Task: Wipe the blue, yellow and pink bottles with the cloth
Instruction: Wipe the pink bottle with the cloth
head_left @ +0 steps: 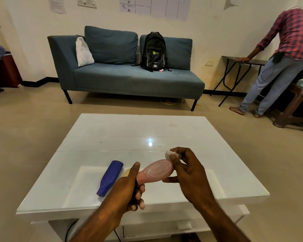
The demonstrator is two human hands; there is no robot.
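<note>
Gripping the neck of the pink bottle (156, 171), the left hand (129, 187) aims its long axis toward the upper right of the frame, base meeting the right hand (187, 170), which pinches the cloth (170, 154). Blue bottle (110, 178) lies on the table (164, 130) at lower left.

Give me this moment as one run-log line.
left hand: holds pink bottle by neck | right hand: cloth at bottle base | blue bottle: lying on table | yellow bottle: mostly hidden
</note>
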